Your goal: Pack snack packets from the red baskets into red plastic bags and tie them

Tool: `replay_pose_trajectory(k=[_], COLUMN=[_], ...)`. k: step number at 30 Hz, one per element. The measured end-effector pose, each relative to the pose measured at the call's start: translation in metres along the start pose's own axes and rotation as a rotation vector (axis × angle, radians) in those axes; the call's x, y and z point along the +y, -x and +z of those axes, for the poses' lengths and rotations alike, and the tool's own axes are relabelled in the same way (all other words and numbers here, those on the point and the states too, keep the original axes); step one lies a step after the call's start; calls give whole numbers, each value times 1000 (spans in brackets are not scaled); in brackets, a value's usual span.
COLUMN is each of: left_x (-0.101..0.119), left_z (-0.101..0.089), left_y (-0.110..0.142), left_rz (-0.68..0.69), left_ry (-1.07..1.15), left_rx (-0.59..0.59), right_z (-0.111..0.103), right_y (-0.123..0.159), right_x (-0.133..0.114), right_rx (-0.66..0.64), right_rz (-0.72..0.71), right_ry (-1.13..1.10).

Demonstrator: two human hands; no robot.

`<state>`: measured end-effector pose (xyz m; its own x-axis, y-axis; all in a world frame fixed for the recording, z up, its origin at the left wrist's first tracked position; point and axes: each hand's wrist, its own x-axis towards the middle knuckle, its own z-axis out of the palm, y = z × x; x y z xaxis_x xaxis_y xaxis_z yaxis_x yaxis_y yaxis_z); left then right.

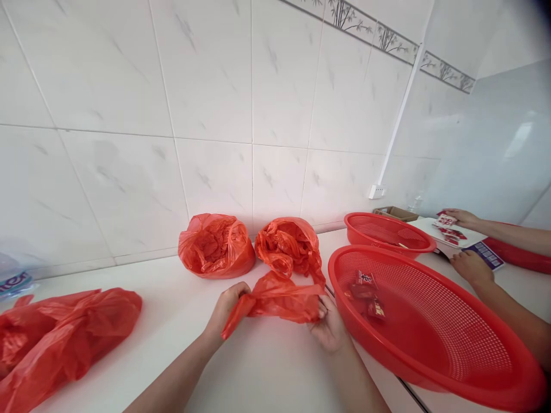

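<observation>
Both my hands hold one crumpled red plastic bag [279,298] just above the white counter. My left hand [226,310] is closed round the bag's left end. My right hand [329,327] pinches its right end, beside the rim of a large red perforated basket [430,367]. A few small red packets [368,292] lie inside that basket. Behind the held bag stand two more bunched red bags [215,245] [286,244] against the tiled wall.
Flattened red bags [55,338] lie at the left on the counter. A second red basket [387,232] sits farther right. Another person's hands [471,267] [460,217] handle red packets and a card at the far right. A cardboard box [396,212] stands behind.
</observation>
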<state>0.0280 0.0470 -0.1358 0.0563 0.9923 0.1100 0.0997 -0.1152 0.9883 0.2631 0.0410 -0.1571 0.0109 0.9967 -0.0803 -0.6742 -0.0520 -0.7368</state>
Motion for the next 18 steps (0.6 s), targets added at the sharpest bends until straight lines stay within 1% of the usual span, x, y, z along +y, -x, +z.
replay_pose_trajectory(k=[2, 4, 6, 8, 9, 11, 13, 14, 15, 16, 18], left_x=[-7, -10, -10, -8, -7, -5, -4, -3, -2, -1, 1], left_z=[-7, -14, -19, -20, -21, -20, -21, -22, -23, -25, -30], left_y=[-6, -12, -15, -17, -17, -18, -17, -16, -15, -14, -11], left_rz=[-3, -19, -53, -109, -144, -219, -285, -314, -341, -367, -422], left_ry=[52, 148, 270, 390, 441, 525, 590, 618, 643, 667, 717], left_rx=[131, 206, 229, 230, 229, 220, 193, 174, 154, 133, 89], right_z=[4, 7, 8, 9, 9, 10, 8, 7, 5, 2, -3], right_y=[6, 11, 15, 19, 20, 22, 21, 19, 17, 15, 10], right_x=[-3, -6, -10, -15, -17, -18, -15, -13, -10, -8, -5], right_rx=[-57, -123, -169, -226, -260, -299, -256, -216, -178, -148, -131], right_rz=[36, 74, 98, 127, 144, 161, 151, 150, 143, 123, 74], right_ry=[-15, 8, 38, 128, 221, 490, 771, 864, 894, 848, 595])
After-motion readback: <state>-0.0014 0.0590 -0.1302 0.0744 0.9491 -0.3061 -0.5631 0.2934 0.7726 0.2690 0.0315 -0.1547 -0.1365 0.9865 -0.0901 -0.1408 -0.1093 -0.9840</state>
